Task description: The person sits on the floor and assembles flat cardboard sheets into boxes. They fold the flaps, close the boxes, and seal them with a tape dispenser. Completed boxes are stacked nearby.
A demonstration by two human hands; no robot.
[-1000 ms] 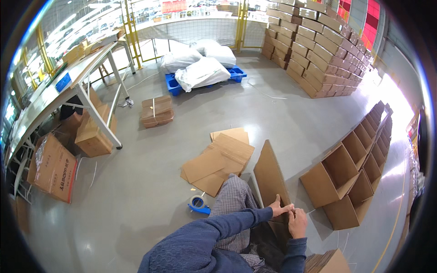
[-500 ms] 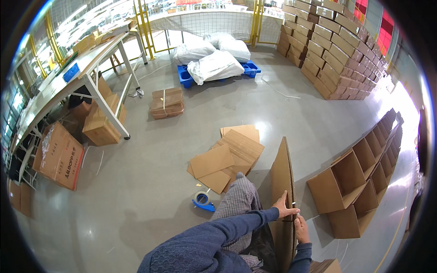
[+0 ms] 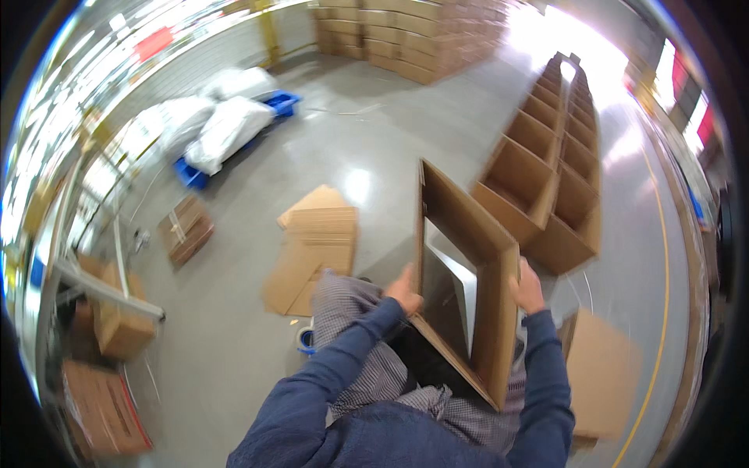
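Note:
Between my two hands a cardboard box [image 3: 495, 300] is spread into a four-sided frame, with the floor showing through its middle. My left hand [image 3: 404, 292] grips its left wall, and my right hand [image 3: 528, 287] grips the right wall near a corner. The lower part of the box rests over my lap. On the floor beyond my left knee lies a pile of flat cardboard sheets [image 3: 316, 249]. A blue tape dispenser [image 3: 306, 338] with a roll of tape sits beside my left leg.
Two rows of opened boxes [image 3: 538, 179] stretch away at the right. Flat cardboard [image 3: 601, 374] lies by my right arm. White sacks [image 3: 230, 132] rest on a blue pallet [image 3: 191, 173]. A tied cardboard bundle [image 3: 186, 228] and a worktable [image 3: 109, 288] stand left; stacked cartons [image 3: 406, 39] rise behind.
The flat folded cardboard has been opened into a four-sided frame. My hands have moved apart onto opposite walls. The view has turned to the right.

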